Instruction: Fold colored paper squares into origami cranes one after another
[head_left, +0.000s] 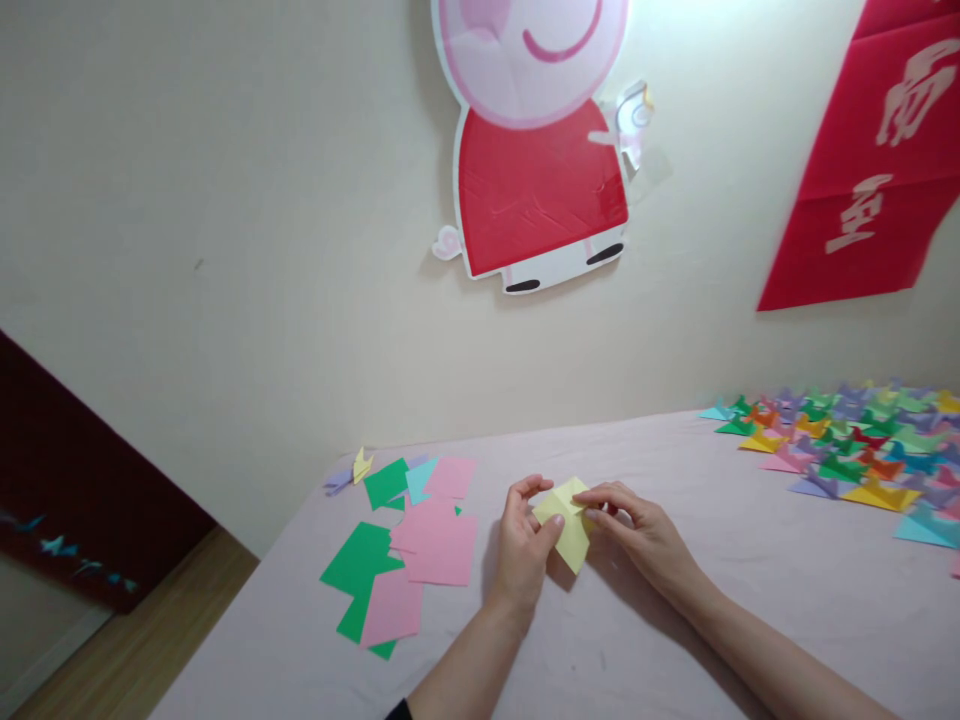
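A small yellow piece of folded origami paper (574, 543) is held just above the table, between my two hands. My left hand (525, 540) grips its left side, with the thumb across the front and the fingers behind. At its upper right, my right hand (637, 520) pinches a flap of the same paper between thumb and fingertips. Creases and a folded layer show near the top of the paper, and its lower end comes to a point. Pink paper sheets (442, 548) and green paper sheets (358, 558) lie loose to the left of my left hand.
Many colourful folded paper figures (862, 450) stand in rows at the table's right side. A few yellow and purple folded pieces (361, 465) lie at the far left corner. The pale tablecloth (637, 640) meets the wall behind, which carries a pig cutout (540, 190) and red banner (847, 200).
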